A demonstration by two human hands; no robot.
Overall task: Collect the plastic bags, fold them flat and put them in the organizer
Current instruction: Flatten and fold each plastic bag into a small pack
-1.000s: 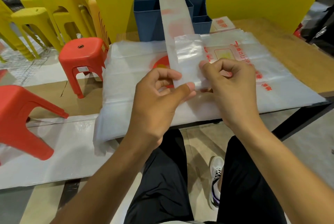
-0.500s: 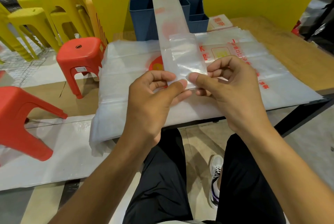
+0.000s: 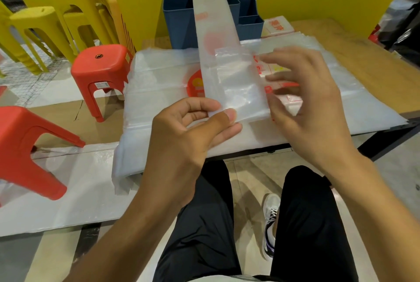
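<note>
The left hand (image 3: 188, 136) has a pinching grip on the near end of a long folded plastic bag (image 3: 216, 31), thumb on top and fingers curled beneath. The right hand (image 3: 304, 104) holds nothing; its fingers are spread and blurred, just right of the bag's doubled-over near end. The strip runs away from the person, rising over a blue organizer (image 3: 179, 20) at the back of the table (image 3: 363, 49). Under it lies a stack of flat plastic bags (image 3: 159, 81) with red print, covering the table's left part. Red stools (image 3: 102, 70) and yellow stools (image 3: 56, 9) stand to the left.
</note>
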